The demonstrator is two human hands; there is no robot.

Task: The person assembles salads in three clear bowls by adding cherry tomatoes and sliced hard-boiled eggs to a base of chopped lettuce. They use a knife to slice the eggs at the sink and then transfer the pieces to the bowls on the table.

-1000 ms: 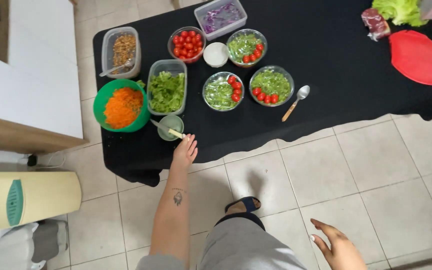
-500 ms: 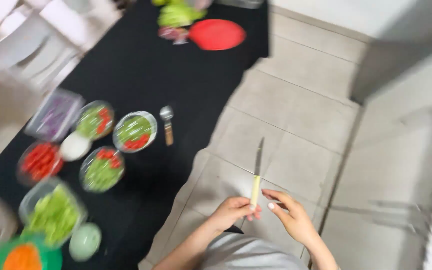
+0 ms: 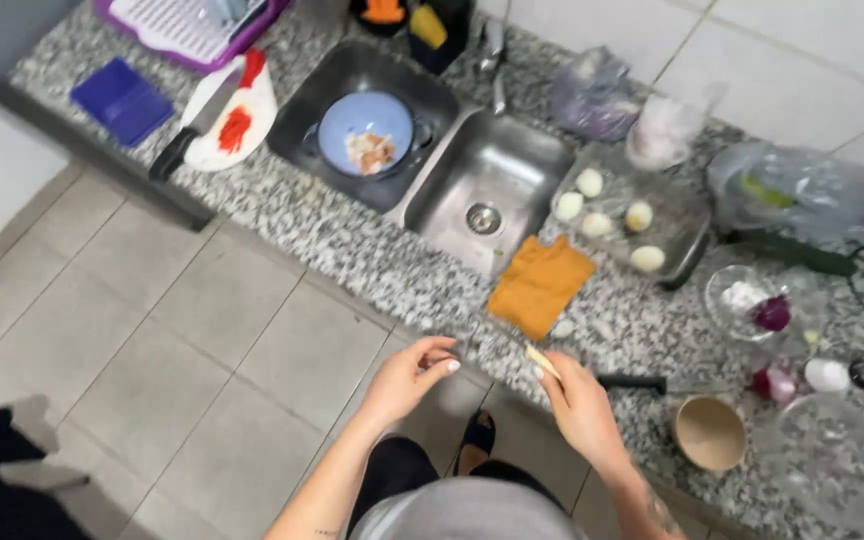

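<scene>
- Your right hand [image 3: 582, 405] is closed around a pale yellow knife handle [image 3: 542, 362] at the near edge of the granite bench [image 3: 352, 250]; the blade is too blurred to trace.
- Your left hand [image 3: 407, 378] hangs just left of it, fingers loosely curled with thumb and forefinger nearly meeting, holding nothing that you can make out.
- Both hands sit near the orange cloth [image 3: 540, 285], which lies on the bench in front of the empty right sink basin [image 3: 487, 195].
- The left basin holds a blue bowl [image 3: 364, 132] with scraps in it, so washing-up looks undone.
- Peeled pale eggs [image 3: 607, 215] wait in a glass dish to the right, whole and uncut.
- Farther right, a small glass bowl [image 3: 752, 300] holds a purple piece, and a tan cup [image 3: 710, 432] stands near.
- A big knife [image 3: 197, 120] rests on a white board at far left.
- Judging by this, cutting here has not begun.
</scene>
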